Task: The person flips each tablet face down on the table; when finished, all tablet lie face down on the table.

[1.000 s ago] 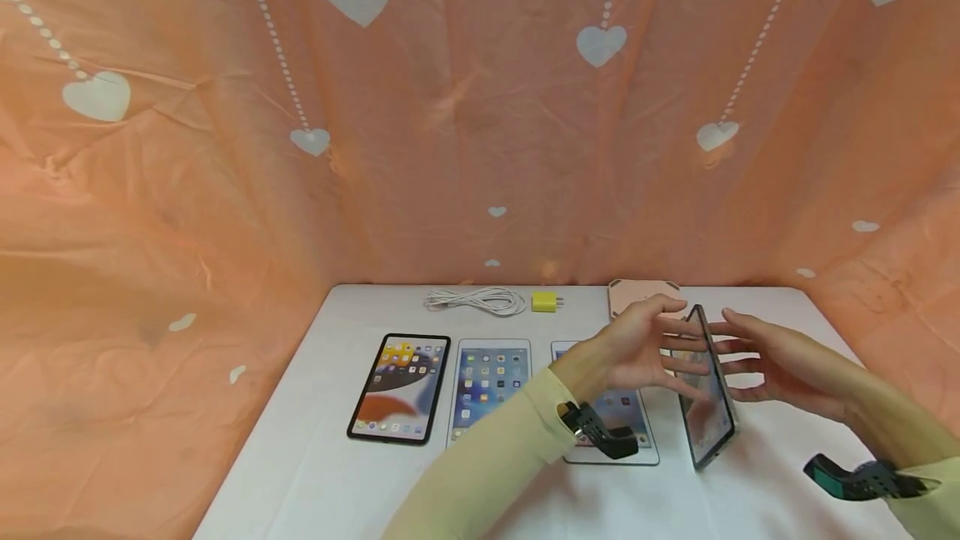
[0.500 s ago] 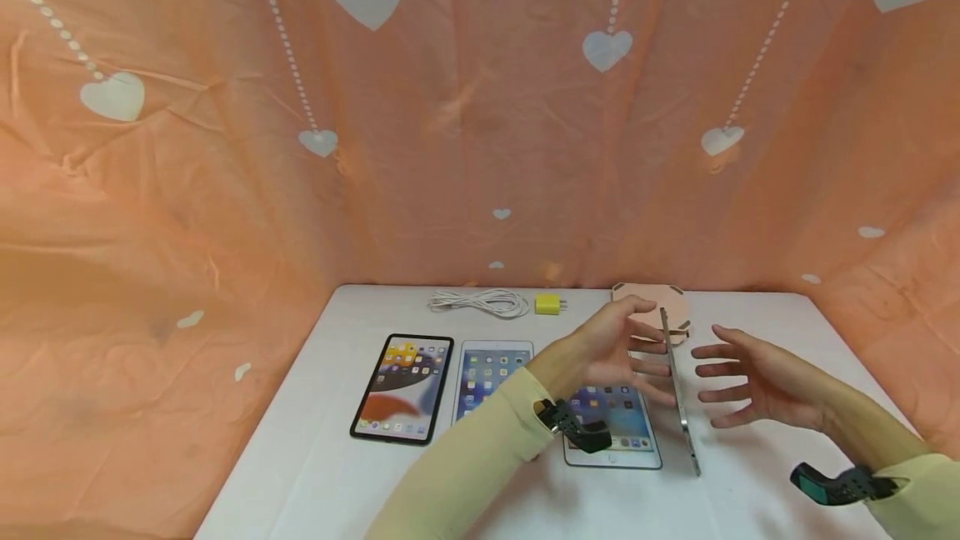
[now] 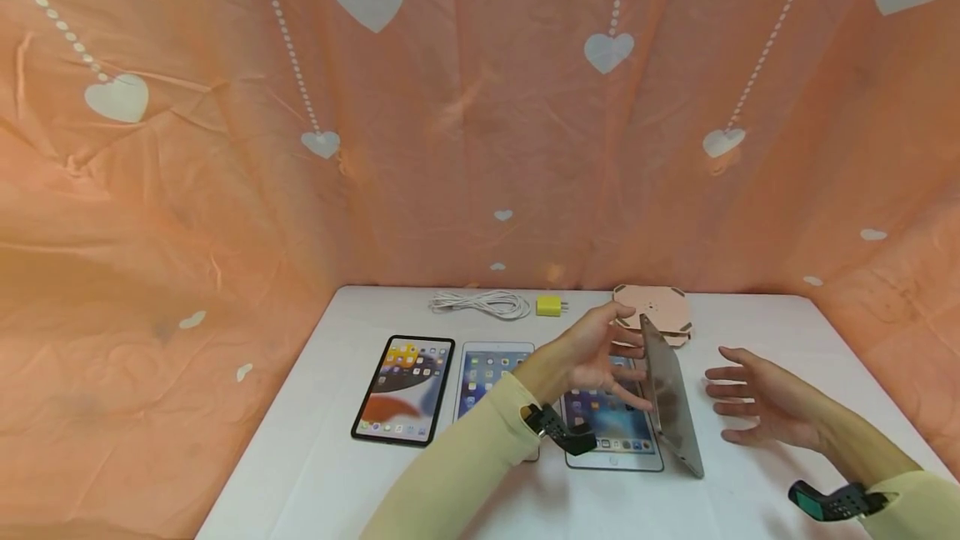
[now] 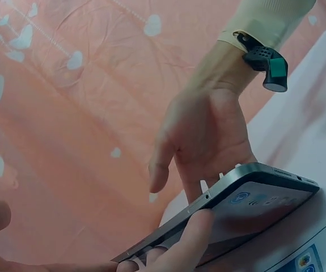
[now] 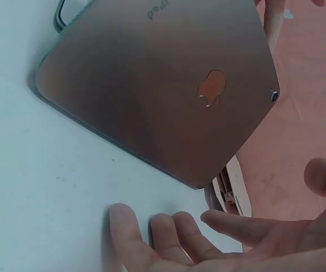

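A grey tablet (image 3: 671,398) stands on its long edge, tilted toward the left, its back with the apple mark facing right. My left hand (image 3: 596,357) is on its screen side; the extended fingers (image 4: 194,238) touch the screen, and the thumb is apart from it. Off to the right, with a gap to the tablet's back (image 5: 145,85), my right hand (image 3: 780,398) hovers with spread, loosely bent fingers and nothing in them. A white-framed tablet (image 3: 613,461) lies flat just left of the standing one, partly hidden by my left hand and wrist.
Another white-framed tablet (image 3: 495,365) and a black-framed tablet (image 3: 405,390) lie farther left, screens up. Along the back of the white table (image 3: 300,473) are a coiled white cable (image 3: 483,303), a yellow charger plug (image 3: 548,306) and a pink stand (image 3: 651,307).
The standing tablet has tipped leftward, so its back now shows instead of its screen. My left hand has moved left with it; my right hand has come away from its back.
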The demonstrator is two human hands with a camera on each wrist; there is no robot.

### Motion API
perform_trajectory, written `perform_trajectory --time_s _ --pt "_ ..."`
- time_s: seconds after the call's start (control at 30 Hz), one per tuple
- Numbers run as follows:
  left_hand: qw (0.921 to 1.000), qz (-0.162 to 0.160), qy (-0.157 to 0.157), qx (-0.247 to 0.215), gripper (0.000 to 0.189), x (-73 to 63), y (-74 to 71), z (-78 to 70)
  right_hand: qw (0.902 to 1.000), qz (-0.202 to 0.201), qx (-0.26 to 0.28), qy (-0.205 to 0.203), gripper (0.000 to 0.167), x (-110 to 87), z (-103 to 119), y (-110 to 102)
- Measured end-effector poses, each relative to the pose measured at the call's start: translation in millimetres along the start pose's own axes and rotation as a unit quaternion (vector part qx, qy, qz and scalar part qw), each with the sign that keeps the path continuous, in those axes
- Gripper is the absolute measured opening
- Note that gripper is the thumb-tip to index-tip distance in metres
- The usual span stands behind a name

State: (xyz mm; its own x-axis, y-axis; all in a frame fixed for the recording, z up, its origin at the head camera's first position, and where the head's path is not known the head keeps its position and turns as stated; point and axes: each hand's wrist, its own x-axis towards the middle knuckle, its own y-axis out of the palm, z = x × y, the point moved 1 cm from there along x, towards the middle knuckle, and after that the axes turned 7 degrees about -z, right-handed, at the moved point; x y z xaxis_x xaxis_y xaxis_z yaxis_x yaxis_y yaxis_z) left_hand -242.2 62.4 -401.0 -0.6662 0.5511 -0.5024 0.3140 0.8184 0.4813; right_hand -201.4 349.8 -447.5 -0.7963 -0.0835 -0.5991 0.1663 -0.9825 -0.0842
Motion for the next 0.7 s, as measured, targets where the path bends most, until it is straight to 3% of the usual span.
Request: perform_trajectory --time_s 0.33,0.7 --pt "0.9996 -0.025 -0.009 -0.007 0.062 8.3 -3.9 15.3 0.9998 -0.016 0.003 -0.009 0.098 -1.2 -6.8 -2.8" --pt "0.9977 -0.058 -0.013 -0.031 0.063 19.3 4.5 32.5 0.9995 -0.023 -0.015 -0.016 0.101 -0.1 -11.8 -12.2"
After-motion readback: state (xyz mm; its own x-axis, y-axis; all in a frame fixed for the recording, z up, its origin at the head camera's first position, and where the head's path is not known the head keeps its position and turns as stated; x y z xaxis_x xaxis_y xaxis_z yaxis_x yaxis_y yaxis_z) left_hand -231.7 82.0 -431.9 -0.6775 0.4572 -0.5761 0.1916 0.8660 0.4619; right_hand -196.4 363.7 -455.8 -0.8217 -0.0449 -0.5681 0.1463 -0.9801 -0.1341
